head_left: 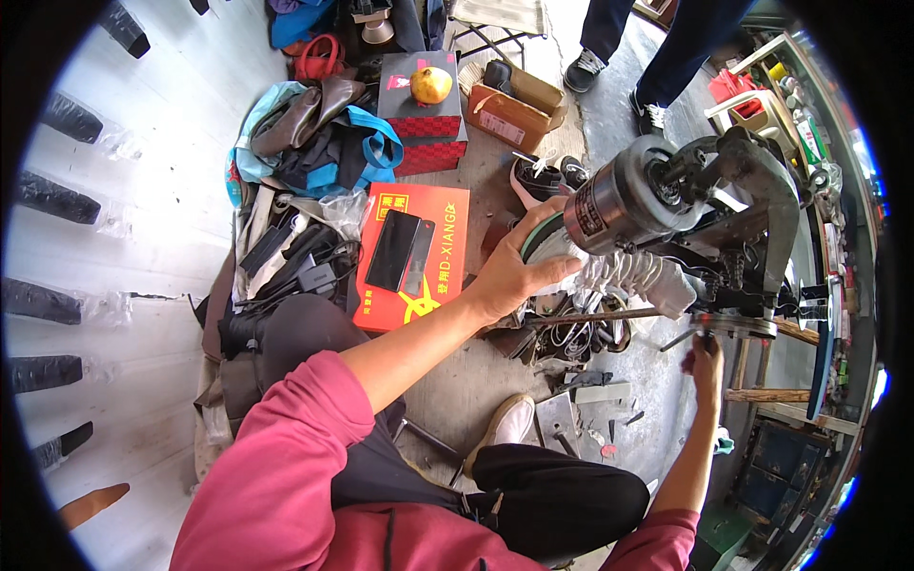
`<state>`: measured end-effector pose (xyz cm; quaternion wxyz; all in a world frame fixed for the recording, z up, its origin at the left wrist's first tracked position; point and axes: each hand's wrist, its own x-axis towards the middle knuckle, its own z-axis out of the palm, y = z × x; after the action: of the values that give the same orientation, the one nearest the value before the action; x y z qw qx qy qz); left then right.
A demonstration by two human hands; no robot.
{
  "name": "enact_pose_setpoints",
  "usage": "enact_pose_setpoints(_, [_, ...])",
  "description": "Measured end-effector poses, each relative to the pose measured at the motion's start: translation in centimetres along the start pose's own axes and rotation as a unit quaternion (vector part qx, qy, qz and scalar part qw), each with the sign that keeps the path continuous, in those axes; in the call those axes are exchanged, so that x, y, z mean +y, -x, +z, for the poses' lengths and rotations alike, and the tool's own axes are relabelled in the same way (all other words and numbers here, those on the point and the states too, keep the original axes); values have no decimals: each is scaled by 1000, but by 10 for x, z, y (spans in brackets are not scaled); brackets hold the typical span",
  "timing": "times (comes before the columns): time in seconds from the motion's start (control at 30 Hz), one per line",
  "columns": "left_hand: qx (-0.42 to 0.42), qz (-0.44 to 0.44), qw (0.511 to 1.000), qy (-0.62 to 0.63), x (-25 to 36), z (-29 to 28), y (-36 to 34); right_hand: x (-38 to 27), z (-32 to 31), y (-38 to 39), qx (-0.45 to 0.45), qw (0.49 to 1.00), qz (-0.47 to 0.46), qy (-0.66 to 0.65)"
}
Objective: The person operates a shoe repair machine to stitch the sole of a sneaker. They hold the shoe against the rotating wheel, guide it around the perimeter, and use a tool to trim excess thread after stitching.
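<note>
My left hand [514,271] is closed around one end of a white, ribbed piece that looks like a shoe [633,276], with a green curved edge by my fingers. It lies under the metal cylinder of a dark hand-cranked sewing machine [776,200]. The cylinder hides part of the white piece. On the right, my right hand [705,360] is curled around the crank handle [705,333] beside the machine's wheel [743,326]. The stitching point is hidden from view.
A red box [447,224] bears a black phone [394,249]. Behind it are a grey-and-red box [428,124] with a yellow-red fruit [431,86], and an open cardboard box [514,109]. Metal pieces [562,423] lie near my foot. Another person's shoes [584,70] stand at the back.
</note>
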<state>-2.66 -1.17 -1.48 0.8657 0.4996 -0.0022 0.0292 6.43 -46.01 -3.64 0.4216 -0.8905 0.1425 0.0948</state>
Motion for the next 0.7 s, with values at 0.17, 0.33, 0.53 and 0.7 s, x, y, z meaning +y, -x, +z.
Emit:
enact_pose_setpoints(0.17, [16, -39, 999, 7, 11, 7, 3, -71, 8, 51, -70, 995, -67, -4])
enact_pose_setpoints(0.33, [49, -67, 996, -42, 17, 9, 3, -79, -71, 37, 93, 980, -176, -8])
enact_pose_setpoints(0.53, [25, 14, 999, -43, 0, 1, -5, 4, -71, -23, 170, 982, -70, -37])
enact_pose_setpoints(0.7, [19, 26, 998, -46, -2, 1, -5, -10, 9, 12, -52, 998, -17, -31])
